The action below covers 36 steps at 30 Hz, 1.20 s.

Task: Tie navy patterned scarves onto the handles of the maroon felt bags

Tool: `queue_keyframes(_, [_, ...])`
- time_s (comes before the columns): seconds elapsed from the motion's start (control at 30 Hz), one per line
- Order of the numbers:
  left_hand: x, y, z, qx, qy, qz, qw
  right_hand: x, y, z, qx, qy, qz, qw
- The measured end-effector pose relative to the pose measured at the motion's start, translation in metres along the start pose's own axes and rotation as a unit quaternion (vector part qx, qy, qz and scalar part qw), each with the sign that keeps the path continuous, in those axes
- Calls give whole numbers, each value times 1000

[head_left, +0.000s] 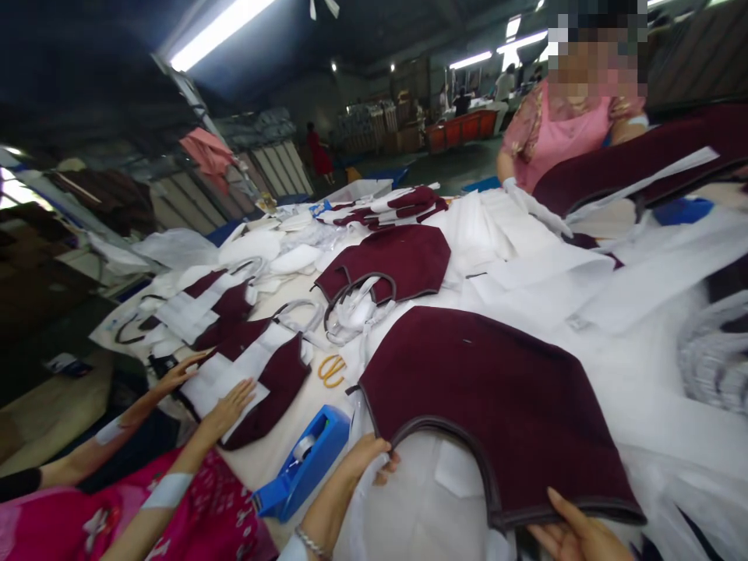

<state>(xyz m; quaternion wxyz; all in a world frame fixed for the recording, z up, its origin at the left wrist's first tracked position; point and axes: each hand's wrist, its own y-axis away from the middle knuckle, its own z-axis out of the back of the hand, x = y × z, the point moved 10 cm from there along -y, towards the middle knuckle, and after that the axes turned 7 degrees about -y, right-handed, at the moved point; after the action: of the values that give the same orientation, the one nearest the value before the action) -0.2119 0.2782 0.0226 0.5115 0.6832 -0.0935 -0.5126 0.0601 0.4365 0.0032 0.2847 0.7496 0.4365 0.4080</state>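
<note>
Basically, the maroon bound-edge piece [473,382] is spread at front centre on the white-topped table [266,461], just right of the blue tape dispenser [332,446]. Its left edge is gripped by the left hand [369,461], fingers curled; its lower-right edge is pinched by the right hand [571,528], thumb on top.

Risks, as judged: dark binding could be stretched or twisted if pulled unevenly; the left corner could be snagged on the dispenser; loose clear film [672,487] could be dragged along or caught underneath.

Text: no brand can be read. A small pale mark is seen on the maroon cloth, too small to tell; white print on the co-worker's pink apron [199,506] can't be deciphered.
</note>
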Motion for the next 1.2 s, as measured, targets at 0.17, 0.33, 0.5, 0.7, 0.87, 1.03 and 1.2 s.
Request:
queue_keyframes(0.17, [5,-11,20,-62,-129,-35,989,-17,14,-14,-17,-29,-1,999])
queue_keyframes(0.33, [-5,-20,37,-113,-237,-108,959,-37,27,-19,-25,-1,-14,1000])
queue_keyframes(0.5, [-12,5,37,-231,-292,-192,908,-38,40,-22,10,28,-20,999])
queue_keyframes(0.7, [12,35,-67,-115,-326,-264,900,-31,35,-18,15,146,21,989])
queue_keyframes(0.87, [46,28,-125,-31,-352,-254,900,-30,14,0,-20,278,66,958])
queue_keyframes(1.03, [64,-2,-137,-2,-340,-233,911,-31,28,17,22,326,123,937])
queue_keyframes(1.2, [67,-6,-141,-75,-392,-240,885,-21,86,61,69,327,191,923])
